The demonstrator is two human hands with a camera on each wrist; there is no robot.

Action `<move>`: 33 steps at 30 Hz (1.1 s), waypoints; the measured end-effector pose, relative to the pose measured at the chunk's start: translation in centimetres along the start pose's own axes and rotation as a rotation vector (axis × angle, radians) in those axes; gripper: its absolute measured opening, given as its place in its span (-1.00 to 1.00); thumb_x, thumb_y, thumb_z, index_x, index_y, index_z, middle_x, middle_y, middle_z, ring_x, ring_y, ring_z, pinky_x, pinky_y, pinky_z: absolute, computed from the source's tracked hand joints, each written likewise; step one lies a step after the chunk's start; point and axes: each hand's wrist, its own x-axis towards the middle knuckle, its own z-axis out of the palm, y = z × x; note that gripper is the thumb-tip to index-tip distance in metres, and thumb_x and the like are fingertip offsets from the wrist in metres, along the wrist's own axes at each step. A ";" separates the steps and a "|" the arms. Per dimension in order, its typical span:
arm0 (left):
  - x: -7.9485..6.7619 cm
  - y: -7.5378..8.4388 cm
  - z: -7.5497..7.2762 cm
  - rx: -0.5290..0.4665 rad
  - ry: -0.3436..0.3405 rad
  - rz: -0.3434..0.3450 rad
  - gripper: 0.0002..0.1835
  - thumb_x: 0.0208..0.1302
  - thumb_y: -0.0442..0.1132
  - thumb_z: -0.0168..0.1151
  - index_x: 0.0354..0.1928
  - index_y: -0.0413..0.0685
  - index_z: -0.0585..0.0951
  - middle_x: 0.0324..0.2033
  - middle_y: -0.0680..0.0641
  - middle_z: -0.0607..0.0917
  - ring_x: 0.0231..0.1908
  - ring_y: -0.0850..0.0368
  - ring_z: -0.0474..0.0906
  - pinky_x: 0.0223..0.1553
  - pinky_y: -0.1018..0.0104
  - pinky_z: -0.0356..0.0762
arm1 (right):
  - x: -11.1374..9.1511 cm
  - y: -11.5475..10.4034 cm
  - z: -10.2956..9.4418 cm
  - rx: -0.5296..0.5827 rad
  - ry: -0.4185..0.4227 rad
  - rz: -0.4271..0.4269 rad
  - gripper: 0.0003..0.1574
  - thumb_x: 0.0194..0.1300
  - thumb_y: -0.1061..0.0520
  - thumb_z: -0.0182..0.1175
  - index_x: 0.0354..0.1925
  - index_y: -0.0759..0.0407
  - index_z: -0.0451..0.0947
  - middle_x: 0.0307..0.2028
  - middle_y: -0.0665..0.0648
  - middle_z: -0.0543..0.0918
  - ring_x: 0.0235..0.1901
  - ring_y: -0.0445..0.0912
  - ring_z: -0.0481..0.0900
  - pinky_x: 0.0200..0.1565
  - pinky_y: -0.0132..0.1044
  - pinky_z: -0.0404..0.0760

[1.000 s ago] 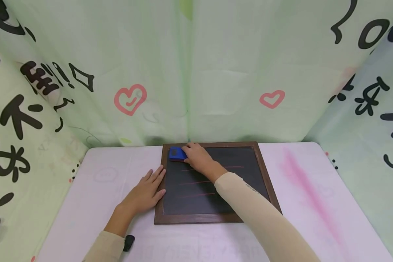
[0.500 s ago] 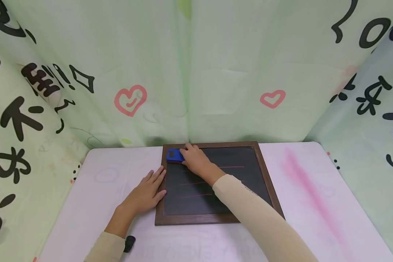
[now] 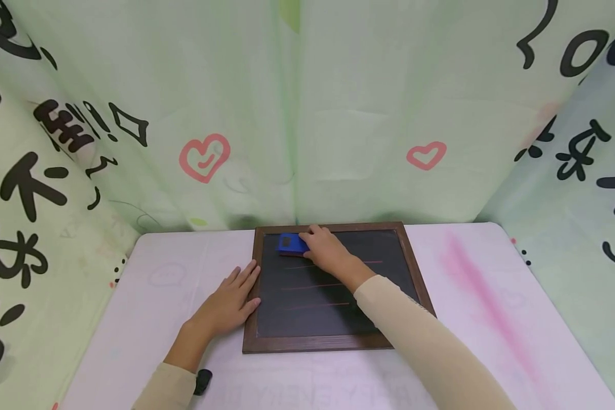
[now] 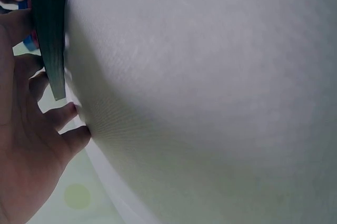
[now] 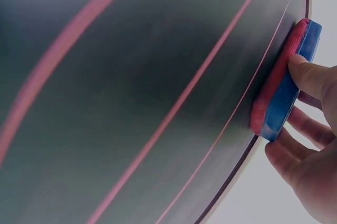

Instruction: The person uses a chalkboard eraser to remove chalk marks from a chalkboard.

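A framed blackboard lies on the table, with several red lines drawn across it. My right hand grips a blue blackboard eraser near the board's top left. In the right wrist view, the thumb lies along one side of the eraser and the fingers along the other. Its red underside faces the dark surface, close above the thinnest line. My left hand rests at the left side of the wooden frame, fingers spread and fairly straight. From the left wrist, the left fingers reach the frame's edge and the tabletop.
The pale tabletop has a pink smear right of the board. Light green curtains with black writing and red hearts hang behind and on both sides. A small black object sits by the left cuff.
My right hand slid the eraser slightly left, then back right along the top of the board. The left hand stays at the frame.
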 end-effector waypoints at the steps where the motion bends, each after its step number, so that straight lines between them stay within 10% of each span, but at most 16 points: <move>1: 0.0 0.0 0.0 0.000 -0.002 -0.002 -0.23 0.60 0.09 -0.02 0.65 -0.09 0.03 0.66 -0.11 0.01 0.59 -0.36 -0.03 0.49 -0.37 0.13 | -0.3 0.4 -0.1 0.009 0.001 0.005 -0.31 0.47 0.02 0.29 0.46 0.16 0.41 0.29 0.27 0.48 0.24 0.18 0.51 0.28 0.00 0.58; 33: 0.0 0.2 -0.2 0.019 -0.014 -0.009 -0.24 0.61 0.07 -0.03 0.65 -0.11 0.05 0.66 -0.12 0.00 0.59 -0.36 0.00 0.48 -0.36 0.15 | -8.9 14.0 -2.1 0.015 0.153 0.075 -0.33 0.35 0.25 0.37 0.36 0.39 0.46 0.21 0.44 0.53 0.22 0.34 0.52 0.26 0.23 0.52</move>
